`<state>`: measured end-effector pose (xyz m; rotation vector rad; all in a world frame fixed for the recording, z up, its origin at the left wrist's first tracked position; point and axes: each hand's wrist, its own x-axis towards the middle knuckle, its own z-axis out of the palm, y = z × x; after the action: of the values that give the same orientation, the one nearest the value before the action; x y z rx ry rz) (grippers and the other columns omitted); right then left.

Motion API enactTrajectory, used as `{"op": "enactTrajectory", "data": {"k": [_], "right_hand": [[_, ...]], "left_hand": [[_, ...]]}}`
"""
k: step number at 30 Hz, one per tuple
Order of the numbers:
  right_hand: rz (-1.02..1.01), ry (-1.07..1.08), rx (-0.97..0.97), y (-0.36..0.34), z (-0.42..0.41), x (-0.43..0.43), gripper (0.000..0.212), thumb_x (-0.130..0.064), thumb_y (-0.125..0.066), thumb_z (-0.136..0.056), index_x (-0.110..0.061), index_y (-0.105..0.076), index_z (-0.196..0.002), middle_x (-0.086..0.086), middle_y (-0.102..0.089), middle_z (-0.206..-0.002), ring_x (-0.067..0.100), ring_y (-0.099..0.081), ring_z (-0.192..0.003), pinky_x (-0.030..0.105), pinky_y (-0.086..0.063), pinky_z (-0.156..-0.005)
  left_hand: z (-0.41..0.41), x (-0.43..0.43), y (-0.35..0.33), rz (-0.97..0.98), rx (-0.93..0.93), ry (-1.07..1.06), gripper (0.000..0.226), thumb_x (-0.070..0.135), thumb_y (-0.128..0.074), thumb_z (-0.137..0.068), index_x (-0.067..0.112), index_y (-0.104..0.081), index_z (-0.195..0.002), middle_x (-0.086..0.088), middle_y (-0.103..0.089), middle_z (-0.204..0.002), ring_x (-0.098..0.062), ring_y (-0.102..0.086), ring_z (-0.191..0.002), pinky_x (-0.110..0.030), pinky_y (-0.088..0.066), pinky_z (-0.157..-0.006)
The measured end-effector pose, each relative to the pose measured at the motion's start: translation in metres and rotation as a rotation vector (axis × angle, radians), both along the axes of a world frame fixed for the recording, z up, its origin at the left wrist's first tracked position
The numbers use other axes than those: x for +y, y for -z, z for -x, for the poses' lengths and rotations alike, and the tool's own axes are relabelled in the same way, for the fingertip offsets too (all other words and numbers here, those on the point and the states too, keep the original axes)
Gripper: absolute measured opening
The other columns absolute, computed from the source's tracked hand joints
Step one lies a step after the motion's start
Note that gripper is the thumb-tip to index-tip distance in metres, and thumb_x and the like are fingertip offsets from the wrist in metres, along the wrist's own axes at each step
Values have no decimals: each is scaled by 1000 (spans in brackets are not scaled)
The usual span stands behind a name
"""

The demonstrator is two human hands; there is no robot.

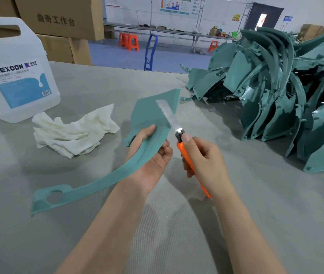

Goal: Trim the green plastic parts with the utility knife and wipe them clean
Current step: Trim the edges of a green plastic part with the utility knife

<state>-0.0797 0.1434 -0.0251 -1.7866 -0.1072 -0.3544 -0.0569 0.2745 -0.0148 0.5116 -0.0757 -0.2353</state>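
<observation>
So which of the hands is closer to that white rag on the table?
Left. The left hand, gripping the green part, is just right of the rag; the right hand, holding the utility knife, lies farther right.

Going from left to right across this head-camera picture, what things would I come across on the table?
Clear jug → white cloth → left hand holding a green part → utility knife in the right hand → pile of green parts.

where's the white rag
In the head view, the white rag lies crumpled on the grey table at left, beside the DEXCON jug and left of the held green part.
</observation>
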Motion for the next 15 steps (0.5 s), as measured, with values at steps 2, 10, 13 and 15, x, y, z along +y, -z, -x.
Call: {"op": "enactTrajectory", "data": {"k": [2, 10, 13, 15], "right_hand": [[-54, 67, -16, -1, -1, -1, 41, -46, -54, -95, -19, -63, -65, 1, -54, -51, 13, -51, -48, 28, -44, -44], [-29, 172, -34, 1, -3, -2, 43, -44, -53, -97, -8, -63, -74, 4, -53, -53, 14, -51, -49, 29, -46, -47], [-17, 165, -42, 2, -3, -3, 42, -42, -54, -97, -8, -64, -75, 4, -53, -53, 14, -51, -49, 29, -44, -46], [-14, 155, -43, 2, -3, -3, 42, -42, -54, -97, -9, -64, -74, 3, -53, -53, 14, -51, -50, 29, -45, -46]], "left_hand": [[0, 0, 0, -2, -15, 15, 7, 16, -60, -76, 13, -55, -73, 2, -48, -54, -9, -50, -45, -19, -45, -47], [2, -1, 0, -79, -33, 1, 5, 16, -61, -72, 13, -58, -72, 2, -45, -52, -9, -47, -43, -20, -43, -45], [2, -1, -1, -90, -39, -8, 4, 16, -61, -73, 13, -59, -72, 2, -46, -52, -9, -47, -43, -20, -43, -45], [2, -1, -1, -96, -41, -13, 4, 17, -61, -73, 13, -59, -73, 2, -46, -53, -9, -46, -44, -19, -43, -45]]}}
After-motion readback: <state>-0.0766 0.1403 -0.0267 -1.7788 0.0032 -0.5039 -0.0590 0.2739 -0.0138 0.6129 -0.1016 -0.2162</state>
